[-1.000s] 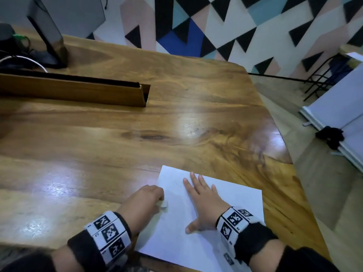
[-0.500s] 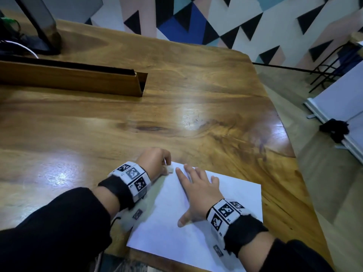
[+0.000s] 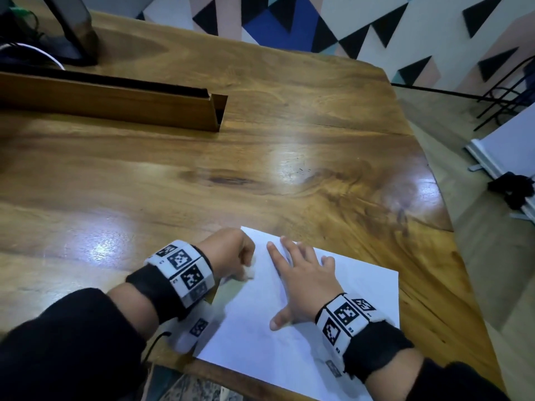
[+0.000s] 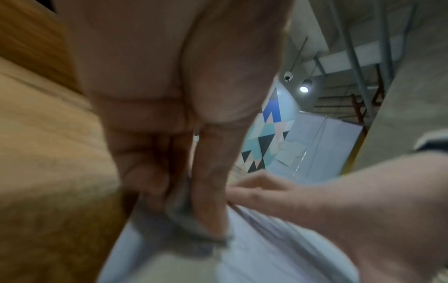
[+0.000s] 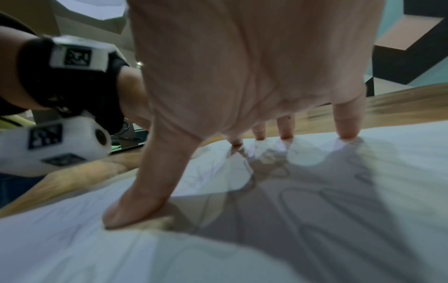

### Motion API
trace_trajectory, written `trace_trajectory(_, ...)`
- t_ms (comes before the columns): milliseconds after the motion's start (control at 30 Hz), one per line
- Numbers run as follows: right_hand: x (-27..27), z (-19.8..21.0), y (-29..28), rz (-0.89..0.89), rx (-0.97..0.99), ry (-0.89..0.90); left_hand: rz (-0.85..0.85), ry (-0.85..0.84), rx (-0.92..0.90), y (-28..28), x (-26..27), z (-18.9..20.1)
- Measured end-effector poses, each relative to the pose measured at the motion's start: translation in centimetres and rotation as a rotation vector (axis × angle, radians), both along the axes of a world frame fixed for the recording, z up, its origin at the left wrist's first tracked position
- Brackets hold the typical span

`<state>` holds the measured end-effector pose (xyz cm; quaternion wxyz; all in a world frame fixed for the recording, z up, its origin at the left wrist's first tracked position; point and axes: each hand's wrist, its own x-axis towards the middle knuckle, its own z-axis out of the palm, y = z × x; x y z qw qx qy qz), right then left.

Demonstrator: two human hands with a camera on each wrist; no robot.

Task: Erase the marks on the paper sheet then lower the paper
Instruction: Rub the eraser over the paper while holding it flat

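Note:
A white paper sheet [image 3: 341, 337] lies flat at the near right of the wooden table [image 3: 260, 157]. Faint pencil loops [image 5: 303, 197] run across the sheet under my right palm. My right hand [image 3: 304, 282] lies spread on the sheet, its straight fingers [image 5: 346, 132] and thumb pressing it down. My left hand [image 3: 231, 253] is curled at the sheet's left edge and pinches a small white eraser [image 3: 249, 274] against the paper. The left wrist view, blurred, shows the grey-smudged eraser [image 4: 191, 226] between thumb and fingers, its lower end on the sheet [image 4: 266, 258].
A long wooden trough [image 3: 115, 102] crosses the table at the far left. Behind it stand a dark monitor foot [image 3: 72, 33] and cables. The table's right edge drops to the floor, where a white board [image 3: 509, 146] leans. A patterned wall stands behind the table.
My left hand with the eraser went up to the sheet's far left corner, then came a little way back down the left edge. The right hand stays pressed on the paper.

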<state>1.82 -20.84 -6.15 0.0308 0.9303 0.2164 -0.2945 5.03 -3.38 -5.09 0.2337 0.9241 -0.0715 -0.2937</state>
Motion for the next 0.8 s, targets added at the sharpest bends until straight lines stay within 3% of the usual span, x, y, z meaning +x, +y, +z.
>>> trace_trajectory(67,0.0,0.1,0.1,0.006,-0.002,0.003,0.019,-0.005,-0.025,0.4,0.0,0.0)
trace_trajectory(200,0.1,0.1,0.1,0.011,-0.016,0.003,0.164,-0.268,-0.026,-0.5,1.3,0.2)
trace_trajectory(367,0.1,0.1,0.0,0.007,-0.018,0.012,-0.045,0.017,0.025,0.1,-0.2,0.2)
trace_trajectory(567,0.1,0.2,0.1,0.014,-0.029,0.015,0.069,-0.237,-0.014,-0.9,1.1,0.4)
trace_trajectory(700,0.0,0.4,0.2,0.011,-0.01,0.025,-0.071,-0.093,0.014,0.3,-1.2,0.2)
trace_trajectory(800,0.0,0.5,0.3,0.007,-0.008,0.033,0.06,-0.102,-0.069,1.4,-1.8,0.4)
